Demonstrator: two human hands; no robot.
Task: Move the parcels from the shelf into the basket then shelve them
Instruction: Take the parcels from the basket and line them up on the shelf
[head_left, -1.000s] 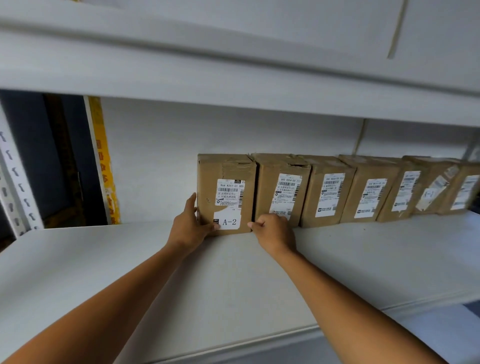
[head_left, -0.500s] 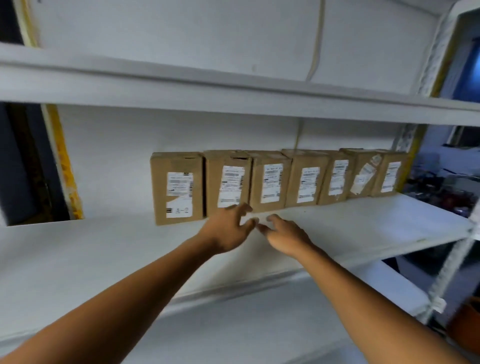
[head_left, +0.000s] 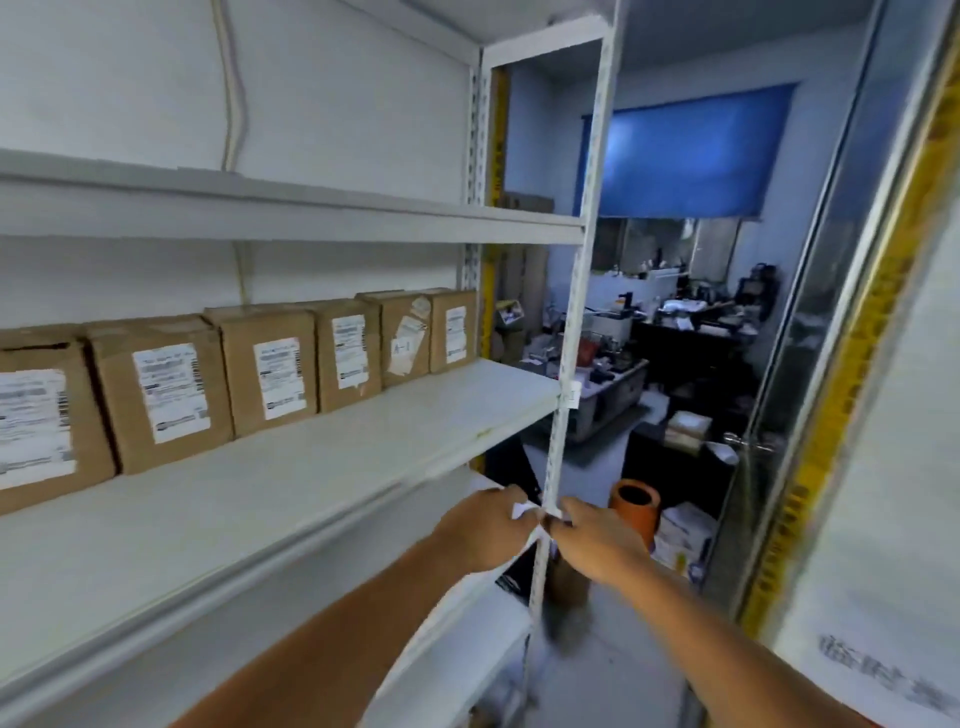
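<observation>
Several brown cardboard parcels (head_left: 166, 389) with white labels stand in a row along the back of the white middle shelf (head_left: 363, 457), running from the left edge to the right end. My left hand (head_left: 485, 530) and my right hand (head_left: 597, 543) hover close together at the shelf's front right post (head_left: 566, 364), well below and right of the parcels. Both hold nothing, fingers loosely bent near a small white tag on the post. No basket is in view.
An upper shelf board (head_left: 311, 218) spans above the parcels. Right of the rack an orange cylinder (head_left: 634, 512) stands on the floor before cluttered desks (head_left: 691, 332). A glass door with a metal handle (head_left: 748, 444) and yellow-striped frame sits at far right.
Both hands left the leftmost parcels and dropped away from the shelf. The view swung right, so the hands now sit by the right post and the room beyond shows.
</observation>
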